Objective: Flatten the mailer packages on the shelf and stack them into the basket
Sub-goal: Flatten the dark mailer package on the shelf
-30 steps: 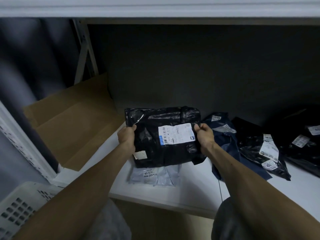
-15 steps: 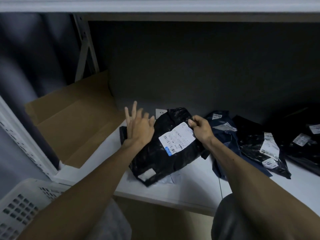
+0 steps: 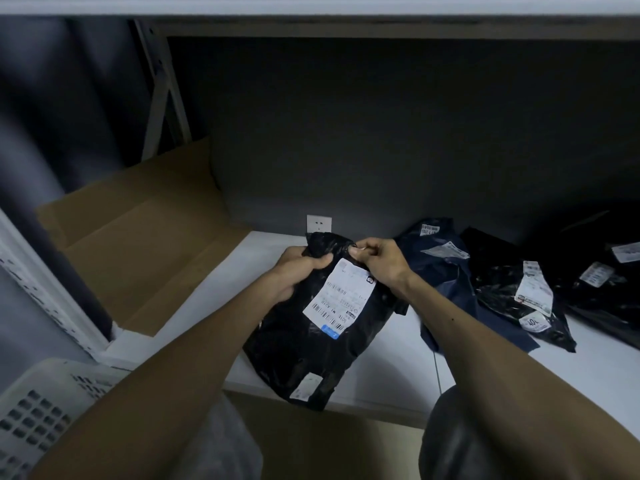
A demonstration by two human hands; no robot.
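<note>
L hand (image 3: 292, 271), R hand (image 3: 379, 263) w/ 1 black mailer (image 3: 304, 351) — 3 other mailers (image 3: 502, 282), 1 basket (image 3: 41, 393)

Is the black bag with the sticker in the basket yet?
Out. The left hand and right hand grip the black mailer at its top over the shelf; the basket is apart, lower left.

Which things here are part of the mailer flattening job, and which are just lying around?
Job: held black mailer, gripped by left hand and right hand; navy mailer; other black mailers; white basket; shelf.
Lying about: flattened cardboard; wall socket.
</note>
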